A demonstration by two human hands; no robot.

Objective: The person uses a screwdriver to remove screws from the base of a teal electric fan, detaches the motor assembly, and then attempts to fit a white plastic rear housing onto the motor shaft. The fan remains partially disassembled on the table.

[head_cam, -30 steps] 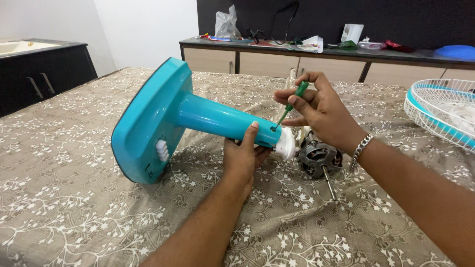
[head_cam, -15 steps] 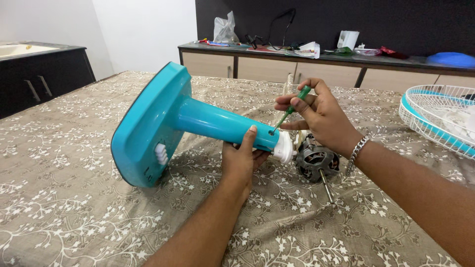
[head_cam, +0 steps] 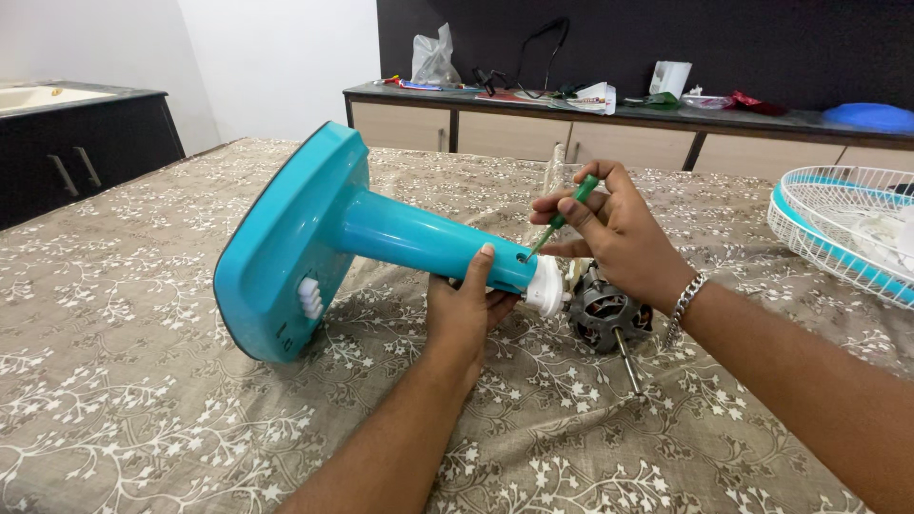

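Fan stand [head_cam: 381,233]: teal, lying on its side on the patterned tablecloth [head_cam: 143,409]; the flat base stands on edge at the far-left end, and the column runs from it toward the two grips.
Long axis: base high at left, neck low at right; the column slopes gently downward toward the motor.
Left hand [head_cam: 466,309]: cupped under the neck end of the column, thumb laid up over the top; a closed, steadying hold on the stand. The base lies well to the left of this grip.
Screw hole [head_cam: 523,257]: a small dark opening on the upper side of the neck, just right of the left thumb.
Screwdriver [head_cam: 562,217]: green handle, thin shaft, tilted; tip down and left at the hole, handle up and right.
Right hand [head_cam: 614,228]: fingers pinched narrow around the screwdriver handle, above and right of the hole; this is the hand nearer the hole by way of the tool.
White collar [head_cam: 546,286]: at the neck end, directly below the right grip.
Motor [head_cam: 605,314]: dark, with bare shaft, just right of the collar, beneath the right wrist.
Fan guard [head_cam: 847,228]: white wire with teal rim, well apart at far right.
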